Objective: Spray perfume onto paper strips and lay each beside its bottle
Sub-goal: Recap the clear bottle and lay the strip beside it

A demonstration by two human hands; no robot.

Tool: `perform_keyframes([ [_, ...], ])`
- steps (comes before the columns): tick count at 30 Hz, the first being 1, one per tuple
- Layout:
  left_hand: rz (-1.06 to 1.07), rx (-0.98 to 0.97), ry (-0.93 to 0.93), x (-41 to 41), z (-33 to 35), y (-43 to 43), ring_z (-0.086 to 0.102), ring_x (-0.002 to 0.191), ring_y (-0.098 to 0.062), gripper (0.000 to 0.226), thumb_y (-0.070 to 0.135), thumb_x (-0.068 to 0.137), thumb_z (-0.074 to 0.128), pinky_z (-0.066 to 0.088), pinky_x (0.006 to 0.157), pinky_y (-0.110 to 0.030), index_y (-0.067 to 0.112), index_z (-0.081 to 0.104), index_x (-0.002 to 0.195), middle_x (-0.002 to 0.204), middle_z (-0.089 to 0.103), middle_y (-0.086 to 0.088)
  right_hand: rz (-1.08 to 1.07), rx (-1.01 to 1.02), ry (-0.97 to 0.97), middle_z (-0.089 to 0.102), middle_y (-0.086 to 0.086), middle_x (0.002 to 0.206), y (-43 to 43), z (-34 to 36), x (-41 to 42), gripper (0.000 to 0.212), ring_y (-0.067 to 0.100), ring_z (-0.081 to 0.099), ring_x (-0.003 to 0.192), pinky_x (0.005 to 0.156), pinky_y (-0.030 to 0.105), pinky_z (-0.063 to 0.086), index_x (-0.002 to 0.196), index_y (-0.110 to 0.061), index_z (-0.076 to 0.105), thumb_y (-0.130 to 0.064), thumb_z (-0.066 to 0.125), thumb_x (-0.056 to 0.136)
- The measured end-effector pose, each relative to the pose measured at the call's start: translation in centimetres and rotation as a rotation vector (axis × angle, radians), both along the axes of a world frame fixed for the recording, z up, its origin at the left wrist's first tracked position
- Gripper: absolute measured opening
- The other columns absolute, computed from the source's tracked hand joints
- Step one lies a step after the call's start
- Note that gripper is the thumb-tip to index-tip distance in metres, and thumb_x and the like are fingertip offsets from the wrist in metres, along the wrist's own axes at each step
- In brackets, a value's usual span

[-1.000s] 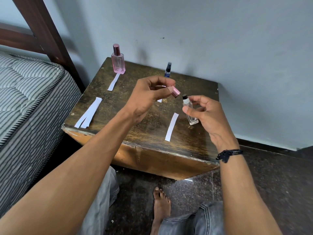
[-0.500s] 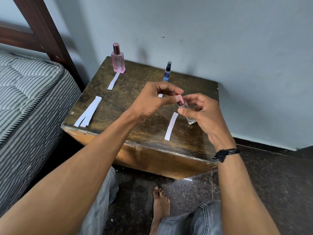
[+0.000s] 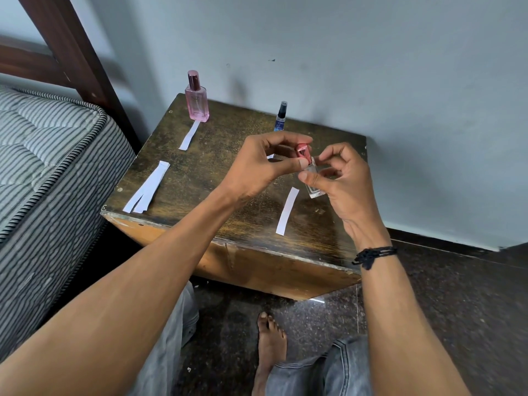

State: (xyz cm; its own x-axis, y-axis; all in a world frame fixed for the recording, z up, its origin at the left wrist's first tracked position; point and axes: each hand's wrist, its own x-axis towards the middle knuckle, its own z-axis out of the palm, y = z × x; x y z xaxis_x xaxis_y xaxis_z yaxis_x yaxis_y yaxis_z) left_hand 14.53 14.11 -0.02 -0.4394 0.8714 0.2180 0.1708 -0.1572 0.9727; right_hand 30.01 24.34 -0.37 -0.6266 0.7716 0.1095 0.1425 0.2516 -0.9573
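Observation:
A small clear glass bottle point(image 3: 314, 185) is held above the wooden table point(image 3: 200, 178) by my right hand point(image 3: 340, 178), thumb and fingers around its body. My left hand point(image 3: 263, 164) pinches the pink cap point(image 3: 303, 152), which sits on the bottle's top. One paper strip point(image 3: 287, 211) lies on the table just left of the bottle. A pink perfume bottle point(image 3: 196, 98) stands at the back left with a strip point(image 3: 189, 135) in front of it. A slim blue spray bottle point(image 3: 281, 117) stands at the back; its strip is mostly hidden behind my left hand.
A few spare paper strips point(image 3: 147, 187) lie near the table's left front edge. A striped mattress point(image 3: 48, 167) and dark wooden bedpost point(image 3: 77, 50) are at the left. The wall runs behind the table. My bare foot point(image 3: 270, 347) rests on the dark floor below.
My left hand brought the pink cap from apart down onto the clear bottle's sprayer. Both hands closed together over the bottle.

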Motion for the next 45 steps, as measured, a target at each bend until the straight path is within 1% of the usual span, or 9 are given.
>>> perform_keyframes([
  [6,0.009,0.019,-0.014,0.2,-0.4,0.3,0.070,0.100,-0.031,0.037,0.006,0.082,0.080,0.056,0.096,-0.036,0.007,0.072,0.118,0.106,0.075,-0.013,-0.019,0.020,0.015,0.071,-0.008,0.088,0.1,-0.2,-0.1,0.047,0.013,0.066,0.078,0.075,0.043,0.053,0.084,-0.027,0.053,-0.010,0.093,0.069],
  [13,0.005,0.012,-0.017,0.3,-0.1,0.1,0.068,0.097,-0.015,0.036,0.007,0.083,0.079,0.053,0.097,-0.034,0.011,0.072,0.118,0.103,0.074,-0.007,-0.019,0.006,0.046,0.077,0.003,0.097,-0.4,-0.3,-0.4,0.048,0.019,0.067,0.078,0.076,0.049,0.057,0.084,-0.026,0.049,-0.005,0.091,0.072],
  [17,-0.084,-0.038,0.052,-0.1,0.2,-0.4,0.067,0.109,-0.021,0.050,0.014,0.084,0.081,0.052,0.102,-0.040,0.017,0.065,0.131,0.114,0.072,-0.006,-0.002,-0.023,0.070,0.070,0.002,0.088,-0.2,-0.1,-0.3,0.046,0.015,0.064,0.078,0.071,0.044,0.050,0.088,-0.024,0.050,-0.012,0.092,0.073],
  [22,-0.210,-0.055,0.013,-0.2,0.6,-0.6,0.065,0.111,-0.017,0.085,0.002,0.078,0.083,0.053,0.101,-0.035,0.026,0.042,0.149,0.113,0.063,-0.013,-0.009,-0.030,0.051,0.073,0.009,0.091,-0.1,-0.2,-0.1,0.045,0.031,0.073,0.086,0.081,0.059,0.056,0.088,-0.024,0.052,-0.009,0.091,0.073],
  [25,-0.220,-0.070,0.046,-0.4,0.3,-0.3,0.062,0.110,-0.013,0.095,-0.002,0.074,0.085,0.055,0.096,-0.032,0.027,0.037,0.150,0.122,0.057,-0.008,-0.014,-0.044,0.055,0.074,0.019,0.098,-0.2,-0.1,-0.2,0.045,0.029,0.076,0.087,0.084,0.061,0.057,0.089,-0.024,0.052,-0.011,0.091,0.072],
  [32,-0.092,-0.138,0.216,-0.2,-0.7,0.3,0.064,0.095,-0.009,0.063,0.011,0.074,0.088,0.059,0.084,-0.027,0.013,0.060,0.131,0.117,0.055,0.001,-0.003,-0.081,0.080,0.074,0.019,0.099,-0.5,0.0,-0.4,0.046,0.032,0.076,0.088,0.085,0.064,0.057,0.090,-0.023,0.051,-0.007,0.091,0.073],
  [38,-0.046,-0.123,0.239,-0.4,-0.7,0.3,0.064,0.089,-0.007,0.039,0.006,0.077,0.084,0.057,0.085,-0.025,0.010,0.071,0.113,0.114,0.057,0.001,0.025,-0.126,0.125,0.079,0.007,0.098,-0.5,0.1,-0.6,0.046,0.021,0.077,0.089,0.077,0.033,0.059,0.094,-0.018,0.048,0.003,0.085,0.077],
  [41,0.011,-0.145,0.230,-1.0,-0.6,0.2,0.067,0.094,-0.013,0.041,0.007,0.077,0.085,0.057,0.084,-0.026,0.009,0.070,0.115,0.115,0.063,-0.001,0.049,-0.209,0.167,0.077,0.006,0.103,-0.3,0.2,-0.4,0.044,0.017,0.076,0.095,0.083,0.031,0.059,0.100,-0.016,0.054,0.007,0.083,0.077],
  [45,0.105,-0.198,0.167,-2.1,-0.3,-0.2,0.069,0.095,-0.012,0.041,0.007,0.077,0.084,0.057,0.087,-0.028,0.014,0.069,0.115,0.102,0.069,0.007,-0.053,-0.063,-0.082,0.075,-0.007,0.104,0.3,-0.6,0.0,0.030,0.008,0.070,0.101,0.095,0.038,0.056,0.107,-0.025,0.070,-0.018,0.086,0.082],
])
